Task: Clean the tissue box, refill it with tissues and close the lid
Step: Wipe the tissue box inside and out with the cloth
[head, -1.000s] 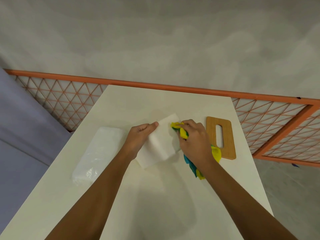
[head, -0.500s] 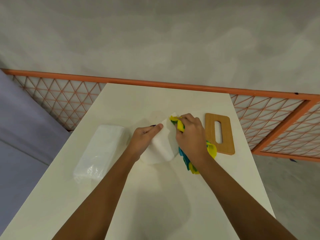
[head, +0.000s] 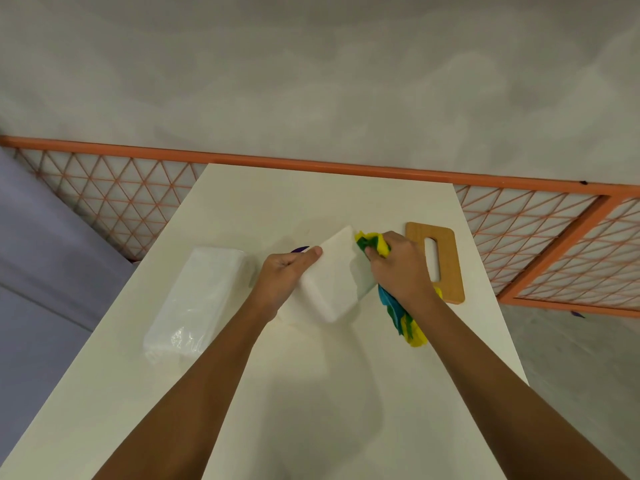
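**Tissue box being wiped with a cloth on a white table**

Tissue box (head: 332,275), white and rounded at its corners, is sitting tilted at the centre of the frame on the white table (head: 311,393), one long edge raised toward the upper right. The left hand (head: 284,275) is gripping the box's left side, thumb lying along the top face and fingers curled around the far side, where a small purple patch (head: 299,250) is showing just beyond the knuckles; what it is cannot be told. The right hand (head: 398,268) is closing in a fist around a yellow, green and blue cloth (head: 403,317), pressing its bunched end against the box's right edge while the loose end is trailing down toward the lower right below the wrist. A wooden lid (head: 446,265) with an oblong slot is lying flat just right of the right hand, partly hidden by it. A plastic-wrapped pack of tissues (head: 197,299) is resting at centre left, apart from the box. An orange lattice railing (head: 138,199) is running across the frame behind the table.
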